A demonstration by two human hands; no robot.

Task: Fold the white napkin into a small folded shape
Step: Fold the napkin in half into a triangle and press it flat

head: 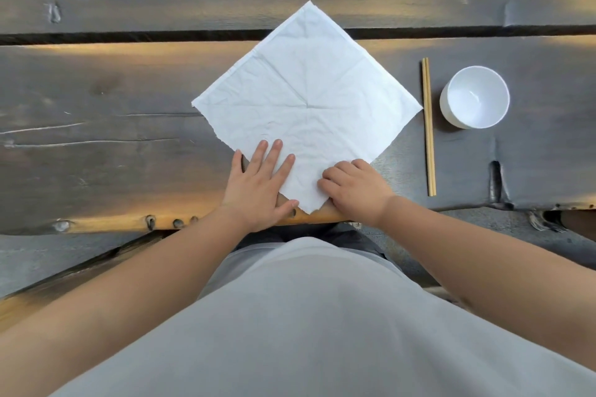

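Napkin (306, 100) lies flat as a diamond on the bench (96, 90), near corner between both hands: left hand (258, 184) flat, fingers straight, right hand (351, 187) fingers curled on it, fold goes away.

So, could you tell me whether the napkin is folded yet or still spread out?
Spread out: the white napkin lies flat as a single diamond, all four corners showing, only old creases.

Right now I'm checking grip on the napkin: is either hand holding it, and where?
Left hand presses flat near the napkin's near corner; right hand curls there, grip unclear.
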